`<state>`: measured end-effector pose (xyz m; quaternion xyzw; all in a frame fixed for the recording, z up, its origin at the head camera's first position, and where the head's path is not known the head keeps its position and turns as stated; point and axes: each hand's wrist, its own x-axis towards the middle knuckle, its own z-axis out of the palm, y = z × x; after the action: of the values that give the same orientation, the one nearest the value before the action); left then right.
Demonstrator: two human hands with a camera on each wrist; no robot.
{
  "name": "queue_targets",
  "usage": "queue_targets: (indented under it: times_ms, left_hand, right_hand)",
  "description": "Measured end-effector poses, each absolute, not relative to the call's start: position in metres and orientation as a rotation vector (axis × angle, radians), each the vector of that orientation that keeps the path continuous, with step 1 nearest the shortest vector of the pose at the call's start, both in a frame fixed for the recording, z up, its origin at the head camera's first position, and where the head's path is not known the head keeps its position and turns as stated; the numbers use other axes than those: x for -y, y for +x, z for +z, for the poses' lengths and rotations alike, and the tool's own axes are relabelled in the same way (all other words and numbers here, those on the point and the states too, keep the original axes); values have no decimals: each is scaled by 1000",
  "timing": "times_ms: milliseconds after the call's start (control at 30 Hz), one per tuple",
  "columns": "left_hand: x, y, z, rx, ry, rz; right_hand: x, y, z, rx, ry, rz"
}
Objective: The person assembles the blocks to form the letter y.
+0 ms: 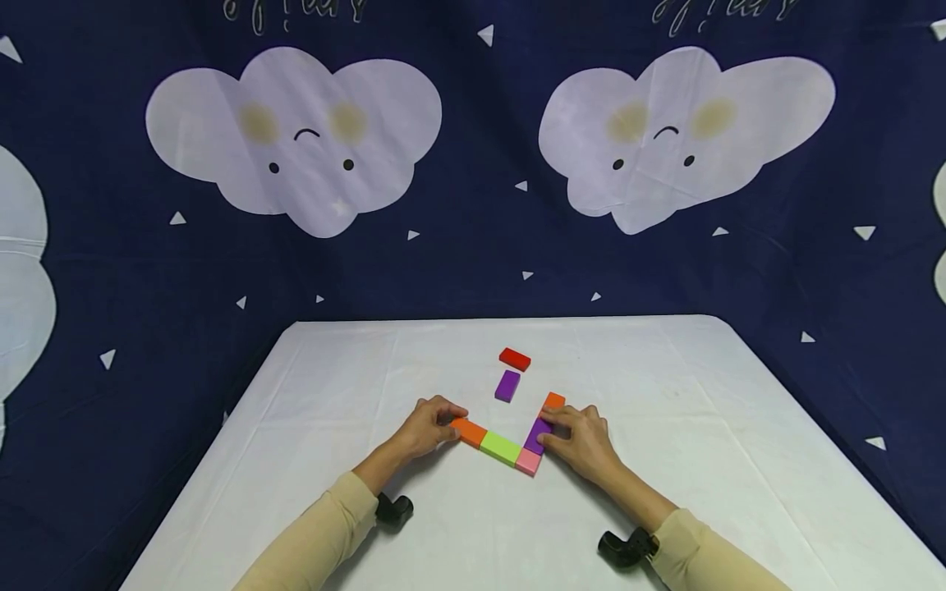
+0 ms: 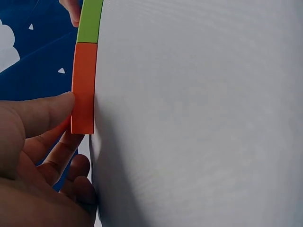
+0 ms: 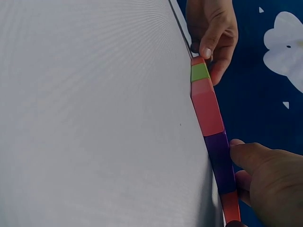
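Flat colored blocks lie end to end on the white table in a V-like shape. One arm runs from an orange block (image 1: 470, 433) through a lime green block (image 1: 501, 449) to a pink block (image 1: 528, 462). From the pink corner, a purple block (image 1: 536, 437) and a second orange block (image 1: 554, 400) angle away from me. My left hand (image 1: 429, 427) pinches the left orange block near its outer end, thumb on the near side. With thumb and fingers, my right hand (image 1: 587, 442) grips the purple block, partly covering it; one fingertip reaches the far orange block's end.
Beyond the V, a loose purple block (image 1: 507, 386) and a red block (image 1: 515, 359) lie apart on the table (image 1: 355, 369). A dark blue curtain (image 1: 473, 271) with clouds hangs behind the table's far edge. Black wrist devices sit at both cuffs.
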<state>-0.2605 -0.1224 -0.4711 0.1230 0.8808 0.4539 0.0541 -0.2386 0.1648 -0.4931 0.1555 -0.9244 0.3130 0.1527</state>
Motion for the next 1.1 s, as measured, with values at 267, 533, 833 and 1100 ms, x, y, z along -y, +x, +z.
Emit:
queue_targets:
  times_ms: [267, 533, 833, 1100]
  left_hand:
    - [121, -261, -470, -2673, 377, 1392]
    - [111, -271, -461, -2691, 342, 1397]
    - [85, -293, -446, -2727, 342, 1375]
    - [64, -310, -444, -2770, 379, 1343]
  right_hand:
    - [-165, -238, -493, 2651, 448, 893]
    - [-165, -238, -494, 2655, 447, 899]
    - [-165, -238, -493, 2656, 441, 899]
    - [-165, -238, -495, 2656, 443, 894]
